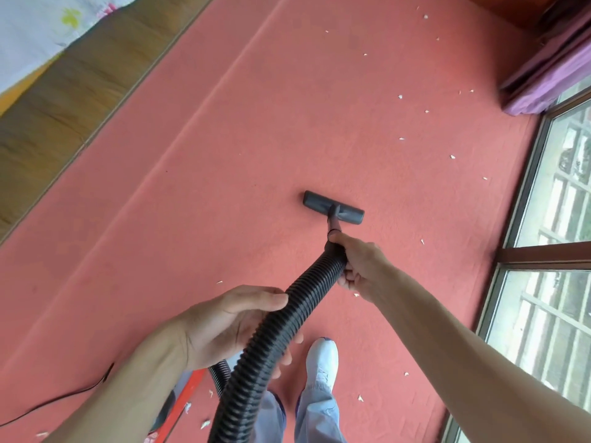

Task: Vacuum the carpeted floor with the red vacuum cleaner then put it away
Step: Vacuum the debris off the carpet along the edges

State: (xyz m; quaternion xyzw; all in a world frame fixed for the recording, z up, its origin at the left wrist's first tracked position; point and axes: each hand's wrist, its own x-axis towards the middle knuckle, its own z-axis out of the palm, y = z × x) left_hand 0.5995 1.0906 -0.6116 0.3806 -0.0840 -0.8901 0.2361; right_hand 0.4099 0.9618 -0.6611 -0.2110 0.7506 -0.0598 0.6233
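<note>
Across the whole floor spreads a salmon-red carpet [224,155], bordered on the left by a long wooden panel [73,100] with a pale printed sheet [38,30] lying over it, and on the right by a tall framed window [559,282]. Purple cloth [550,68] is bundled in the far right corner. A black ribbed hose [271,340] rises from the near edge and arcs away to the middle of the carpet. The left hand [230,321] grasps it at mid-length, thumb over the top and fingers curled underneath. The right hand [358,266], farther out, is wrapped around the hose's far end, where it joins a short black tube. A slice of the red vacuum cleaner [188,398] shows at the near left, beneath the left forearm. A pale shoe [321,362] stands just right of the hose. The dark floor head [332,207] lies flat on the carpet beyond the right hand. A thin black cord [64,396] trails off to the near left. Small white scraps [400,96] dot the carpet, mostly on the right.
</note>
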